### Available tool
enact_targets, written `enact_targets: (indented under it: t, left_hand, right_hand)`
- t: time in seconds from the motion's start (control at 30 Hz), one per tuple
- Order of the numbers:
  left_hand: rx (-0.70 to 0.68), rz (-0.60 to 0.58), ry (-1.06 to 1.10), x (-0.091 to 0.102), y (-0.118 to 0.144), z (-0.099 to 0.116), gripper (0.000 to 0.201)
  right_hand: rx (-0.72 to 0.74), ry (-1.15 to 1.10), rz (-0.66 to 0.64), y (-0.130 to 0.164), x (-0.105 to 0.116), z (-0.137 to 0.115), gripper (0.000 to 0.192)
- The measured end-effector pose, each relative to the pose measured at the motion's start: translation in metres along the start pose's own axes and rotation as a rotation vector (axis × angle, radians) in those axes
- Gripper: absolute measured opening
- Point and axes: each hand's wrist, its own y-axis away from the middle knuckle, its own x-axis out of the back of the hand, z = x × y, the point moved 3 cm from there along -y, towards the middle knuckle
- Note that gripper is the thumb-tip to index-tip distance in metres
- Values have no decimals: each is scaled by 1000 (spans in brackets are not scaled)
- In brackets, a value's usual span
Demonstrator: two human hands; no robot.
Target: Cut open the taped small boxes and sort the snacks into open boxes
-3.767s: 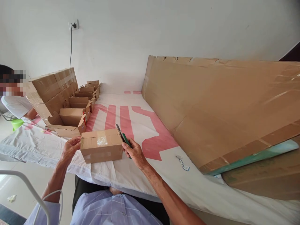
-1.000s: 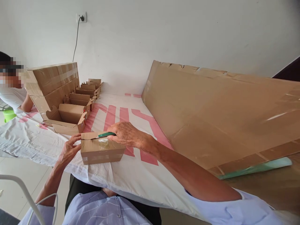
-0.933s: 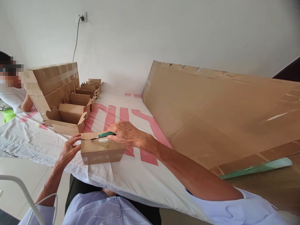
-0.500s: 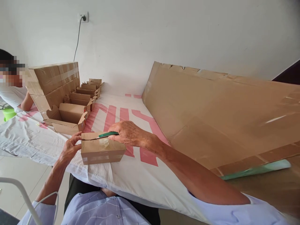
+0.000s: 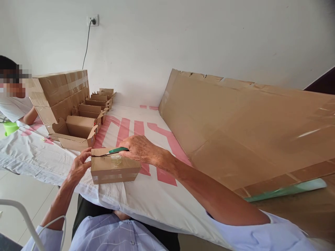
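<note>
A small taped cardboard box (image 5: 115,170) lies on the white sheet near the table's front edge. My left hand (image 5: 80,165) holds its left end. My right hand (image 5: 140,149) grips a green-handled utility knife (image 5: 115,151) laid across the box's top, its blade pointing left along the lid's far edge, the tip close to my left fingers. A patch of clear tape shows on the top of the box.
A row of open small cartons (image 5: 78,132) and a stack of sealed boxes (image 5: 59,92) stand at the left. Behind the stack sits another person (image 5: 13,101). A large flat cardboard sheet (image 5: 243,129) leans along the right. The white cloth (image 5: 146,195) bears pink letters.
3.8 s ago my right hand held the knife at the box's right end; it now reaches over the top with the blade along the lid. In the last second hardly anything has moved.
</note>
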Motion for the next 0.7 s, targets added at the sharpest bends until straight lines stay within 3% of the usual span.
enact_targets:
  t: [0.27, 0.43, 0.6, 0.7]
  left_hand:
    - [-24, -31, -77, 5, -4, -3, 41]
    - [-29, -31, -148, 8, -7, -4, 41]
    - [-54, -31, -149, 7, -5, -1, 43]
    - [-52, -24, -173, 7, -6, 0, 46]
  right_hand:
    - [-72, 165, -150, -8, 2, -15, 28]
    - [-73, 190, -160, -4, 17, -6, 31]
    - [15, 246, -118, -2, 10, -7, 24]
    - [-25, 205, -93, 3, 7, 3, 24]
